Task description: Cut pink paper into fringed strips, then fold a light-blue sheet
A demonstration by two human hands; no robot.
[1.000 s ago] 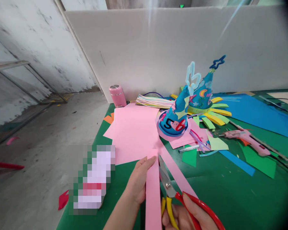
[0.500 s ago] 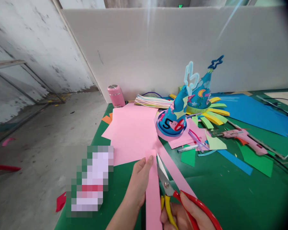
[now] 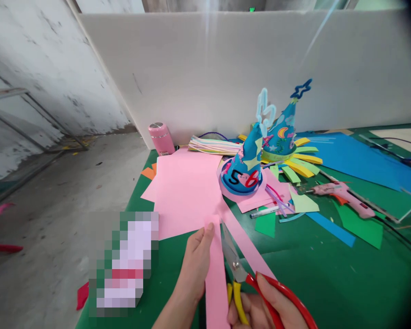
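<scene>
A long pink paper strip (image 3: 216, 278) is pinched near its top end by my left hand (image 3: 197, 260), thumb on top. My right hand (image 3: 265, 304) is wrapped round the red and yellow handles of the scissors (image 3: 237, 267). The blades point up and away, nearly together, beside the strip's right edge. Another pink strip (image 3: 251, 246) runs diagonally on the table behind the blades. Large pink sheets (image 3: 188, 187) lie beyond my left hand. Part of my right hand is hidden by the handles.
Two blue cone hats (image 3: 243, 169) stand at the back centre, near a pink bottle (image 3: 161, 139). A pink glue gun (image 3: 345, 194), a pen (image 3: 269, 211) and a blue sheet (image 3: 363, 157) lie right on the green table (image 3: 315, 278). A pixelated object is left.
The scissor blades have closed from a narrow opening to nearly together. The whole view has shifted slightly, so the table items appear a little further left. My left hand keeps its pinch.
</scene>
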